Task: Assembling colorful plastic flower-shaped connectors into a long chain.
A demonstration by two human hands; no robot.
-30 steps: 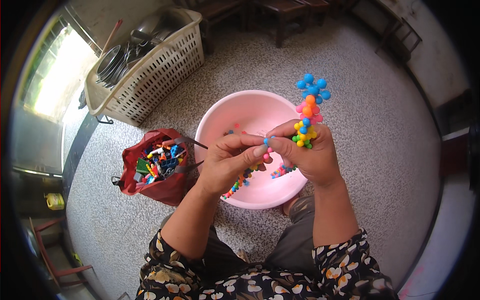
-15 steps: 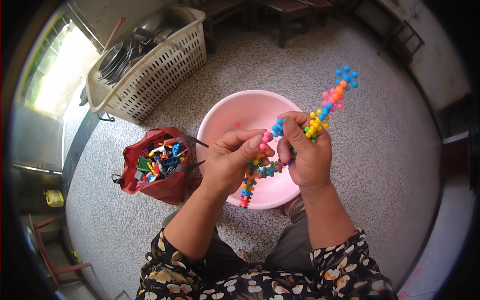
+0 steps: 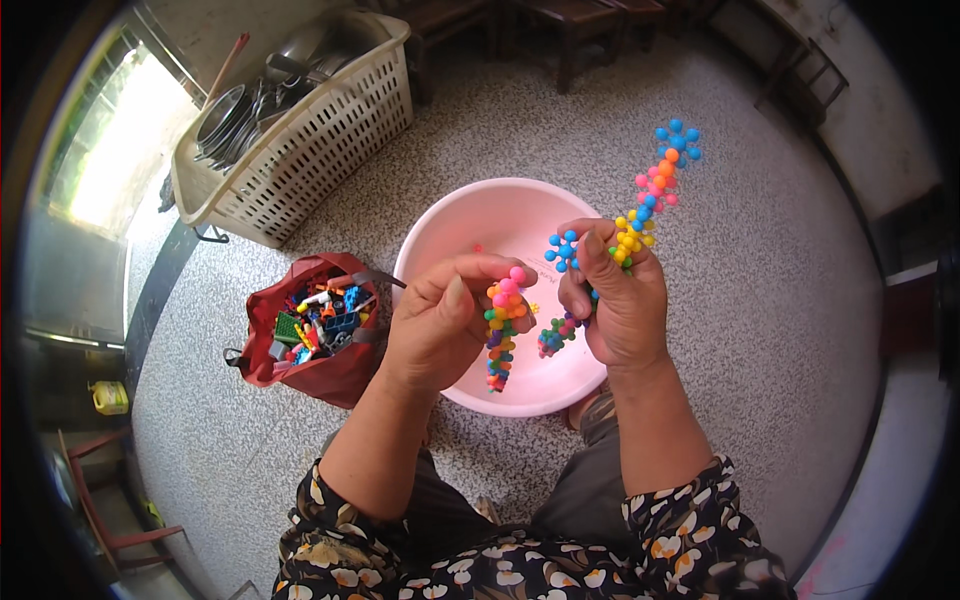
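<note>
My left hand (image 3: 440, 320) pinches the upper end of a multicoloured chain of knobbly plastic snowflake building pieces (image 3: 500, 345); pink knobs top it and the rest dangles below the fingers. Closed on a second, longer chain (image 3: 632, 238) is my right hand (image 3: 625, 295). That chain slants up to the right through yellow, blue, pink and orange to a blue piece at its tip. A blue snowflake piece (image 3: 563, 252) sticks out beside the right fingertips, and a darker section hangs beneath the hand. Between the two chains there is a gap. Both are held above a pink basin (image 3: 450, 225).
A red bag (image 3: 345, 375) full of assorted toy pieces stands left of the basin. Behind it is a cream slatted basket (image 3: 330, 130) of pots and pans. Wooden stools (image 3: 570, 40) line the far wall. Small pieces lie in the basin.
My hands have moved slightly apart, the left going left with its chain. The blue snowflake piece by my right fingers now shows face-on, and the right chain's tip has shifted left and up.
</note>
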